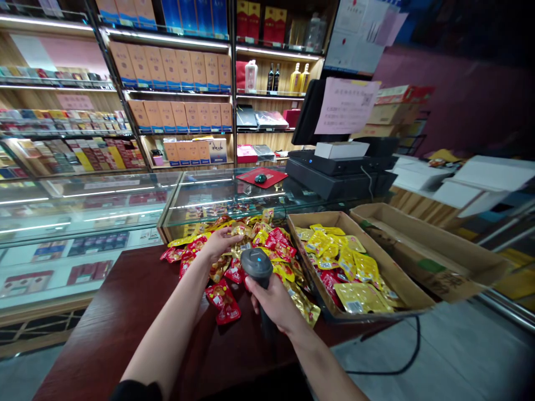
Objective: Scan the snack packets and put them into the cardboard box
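Over counter (125, 301), right grip (275, 299) clasping scanner (256, 264), left grip (221, 244) at packets (224, 303), pinch unclear

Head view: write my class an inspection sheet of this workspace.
Surface: dark red table, partly covered by packets.
Job's things: scanner, handle down; red, gold and yellow packets, piled loose and in an open box.
Clutter: mouse on red mat; more cardboard beside the box.
Hands: right hand wraps the scanner; left hand at the pile, grip unclear.
Cables: black cable loops below the table's right end.
Surroundings: glass case, lit shelves, screen with paper.
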`<state>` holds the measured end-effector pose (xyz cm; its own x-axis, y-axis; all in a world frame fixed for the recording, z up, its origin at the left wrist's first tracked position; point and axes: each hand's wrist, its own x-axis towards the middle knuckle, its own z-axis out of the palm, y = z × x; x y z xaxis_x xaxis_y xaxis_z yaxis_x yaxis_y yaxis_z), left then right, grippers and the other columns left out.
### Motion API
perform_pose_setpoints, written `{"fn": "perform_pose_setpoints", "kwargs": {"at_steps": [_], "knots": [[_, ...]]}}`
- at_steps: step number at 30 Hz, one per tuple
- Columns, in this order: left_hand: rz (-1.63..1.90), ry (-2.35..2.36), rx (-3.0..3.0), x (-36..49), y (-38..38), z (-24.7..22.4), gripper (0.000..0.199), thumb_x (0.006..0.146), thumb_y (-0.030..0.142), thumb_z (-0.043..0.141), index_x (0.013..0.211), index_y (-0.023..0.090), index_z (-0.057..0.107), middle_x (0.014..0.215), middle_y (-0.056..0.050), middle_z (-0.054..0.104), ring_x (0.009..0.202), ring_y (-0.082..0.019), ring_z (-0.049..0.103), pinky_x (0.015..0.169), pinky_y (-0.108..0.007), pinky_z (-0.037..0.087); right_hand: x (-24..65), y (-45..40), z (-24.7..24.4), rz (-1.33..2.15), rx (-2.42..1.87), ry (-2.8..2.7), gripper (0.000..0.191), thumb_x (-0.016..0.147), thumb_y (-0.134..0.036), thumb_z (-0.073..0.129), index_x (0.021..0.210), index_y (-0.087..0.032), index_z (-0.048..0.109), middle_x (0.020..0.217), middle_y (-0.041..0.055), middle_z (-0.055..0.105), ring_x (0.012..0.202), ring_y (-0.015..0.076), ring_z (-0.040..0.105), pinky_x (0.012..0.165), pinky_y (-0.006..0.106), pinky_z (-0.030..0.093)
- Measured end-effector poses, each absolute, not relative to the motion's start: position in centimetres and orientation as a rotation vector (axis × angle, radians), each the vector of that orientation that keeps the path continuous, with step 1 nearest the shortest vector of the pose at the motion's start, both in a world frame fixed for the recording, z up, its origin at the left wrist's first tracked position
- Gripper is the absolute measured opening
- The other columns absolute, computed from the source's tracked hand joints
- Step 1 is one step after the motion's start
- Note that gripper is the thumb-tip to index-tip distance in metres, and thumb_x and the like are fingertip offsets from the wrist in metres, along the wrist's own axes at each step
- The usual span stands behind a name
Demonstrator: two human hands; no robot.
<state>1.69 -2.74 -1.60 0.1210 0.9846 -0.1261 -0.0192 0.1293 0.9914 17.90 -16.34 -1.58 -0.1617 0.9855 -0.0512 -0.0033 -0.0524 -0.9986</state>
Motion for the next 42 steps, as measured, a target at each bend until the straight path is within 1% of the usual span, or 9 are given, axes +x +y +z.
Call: {"fn": "perform_pose_setpoints", "kwargs": {"at_steps": [7,10,12,14,17,23,28,33,42], "knots": [[1.018,1.128,1.168,1.8,-2.8,-1.4,0.049,0.053,0.036,0.082,0.093,0.014,0.066,0.071,-0.002,0.065,0.054,-0.009,0.055,0.045,-0.017,0.035,18.0,-16.4,-1.5,1.371,-1.190,-1.275,0.027,0.078,-0.045,0.059,0.071,-0.020,0.056,0.047,-0.0036,0.053,0.039,0.0108,0.046,0.040,0.022,0.037],[1.005,1.111,1.153,2.3,-3.4,-1.0,0.049,0.053,0.039,0.082,0.091,0.014,0.064,0.076,-0.003,0.065,0.057,-0.009,0.056,0.045,-0.016,0.035,18.5,-15.5,-1.0,1.242,-1.173,-1.194,0.022,0.074,-0.038,0.065,0.086,-0.019,0.062,0.076,0.0012,0.067,0.067,0.0152,0.061,0.062,0.025,0.047],[0.976,1.090,1.191,3.1,-4.0,-0.7,0.048,0.054,0.042,0.081,0.088,0.014,0.063,0.072,-0.001,0.063,0.053,-0.007,0.052,0.043,-0.016,0.032,19.2,-14.6,-0.3,1.175,-1.143,-1.132,0.028,0.070,-0.033,0.068,0.094,-0.019,0.064,0.094,0.0024,0.069,0.088,0.0176,0.061,0.080,0.027,0.046],[0.960,1.065,1.258,4.3,-4.5,-0.3,0.045,0.055,0.043,0.080,0.082,0.013,0.062,0.064,0.002,0.058,0.047,-0.005,0.046,0.042,-0.016,0.029,20.2,-13.6,0.3,1.210,-1.119,-1.067,0.030,0.068,-0.030,0.069,0.096,-0.018,0.065,0.096,0.0024,0.069,0.092,0.0186,0.061,0.085,0.029,0.044],[0.930,1.039,1.335,6.7,-4.8,0.4,0.043,0.055,0.044,0.079,0.079,0.013,0.061,0.059,0.005,0.053,0.045,-0.004,0.041,0.042,-0.016,0.027,22.3,-12.5,1.1,1.264,-1.128,-0.994,0.027,0.066,-0.029,0.069,0.091,-0.017,0.067,0.088,0.0023,0.070,0.085,0.0182,0.062,0.081,0.030,0.045],[0.775,0.964,1.431,14.2,-4.0,2.3,0.044,0.057,0.046,0.077,0.086,0.014,0.066,0.064,0.001,0.060,0.048,-0.006,0.046,0.044,-0.017,0.031,29.5,-13.1,2.4,1.260,-1.176,-0.824,0.030,0.062,-0.030,0.073,0.089,-0.017,0.068,0.084,0.0032,0.069,0.069,0.0145,0.061,0.063,0.026,0.051],[0.624,0.816,1.536,23.6,-4.6,3.4,0.032,0.063,0.041,0.074,0.078,0.013,0.069,0.059,0.001,0.059,0.048,-0.006,0.048,0.044,-0.017,0.034,37.5,-16.3,3.5,1.153,-1.147,-0.638,0.034,0.063,-0.027,0.074,0.095,-0.019,0.066,0.099,0.0057,0.068,0.082,0.0179,0.064,0.059,0.025,0.055],[0.495,0.773,1.412,31.0,-6.6,3.7,0.032,0.065,0.027,0.076,0.093,0.014,0.070,0.079,-0.005,0.069,0.064,-0.013,0.061,0.052,-0.021,0.048,43.5,-19.8,3.4,0.984,-1.176,-0.477,0.034,0.061,-0.026,0.075,0.093,-0.018,0.065,0.103,0.0067,0.067,0.087,0.0208,0.064,0.052,0.025,0.056],[0.525,0.774,1.266,27.8,-6.4,2.2,0.039,0.063,0.026,0.079,0.097,0.012,0.068,0.088,-0.009,0.069,0.079,-0.021,0.068,0.061,-0.029,0.058,42.4,-20.2,3.6,0.957,-1.168,-0.491,0.036,0.060,-0.026,0.076,0.093,-0.019,0.065,0.111,0.0049,0.066,0.094,0.0218,0.064,0.055,0.024,0.059]]}}
